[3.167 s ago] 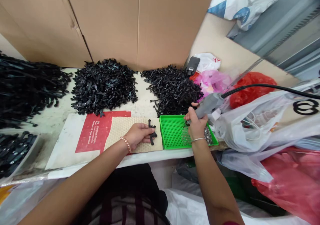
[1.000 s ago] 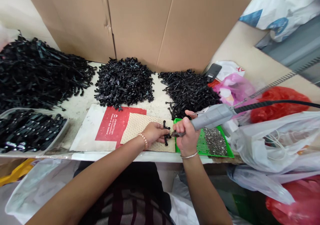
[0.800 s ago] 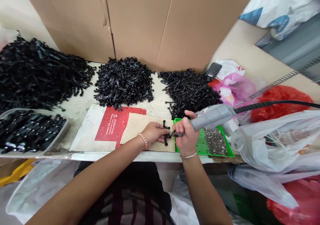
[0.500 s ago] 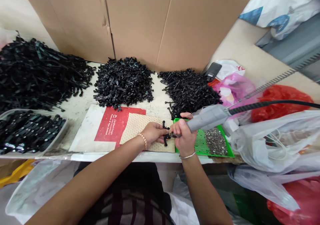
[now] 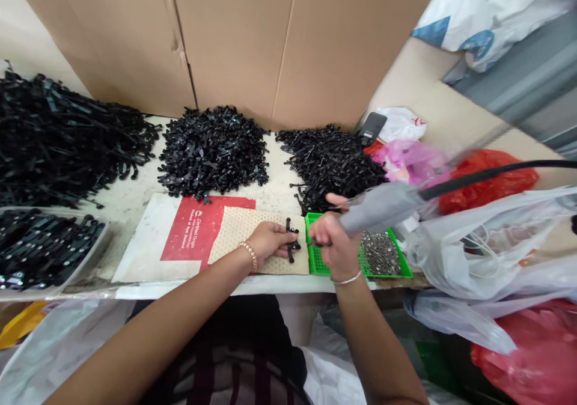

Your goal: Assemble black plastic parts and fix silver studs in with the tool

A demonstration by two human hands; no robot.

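Note:
My left hand pinches a small black plastic part with branching arms, over a honeycomb-textured tan pad. In my right hand is a grey electric screwdriver, its fingers wrapped round the front of the body. The driver is blurred and its tip, hidden by the hand, is apart from the black part. Under the right hand lies a green perforated tray with a heap of small metal screws at its right side.
Three piles of black parts, the left, middle and right, line the back of the table. A tub of black strips stands at left. A phone, plastic bags and the driver's cable are on the right.
My right hand has drawn the screwdriver away to the right from the black part. The left hand still holds the part on the pad. The whole view has shifted slightly.

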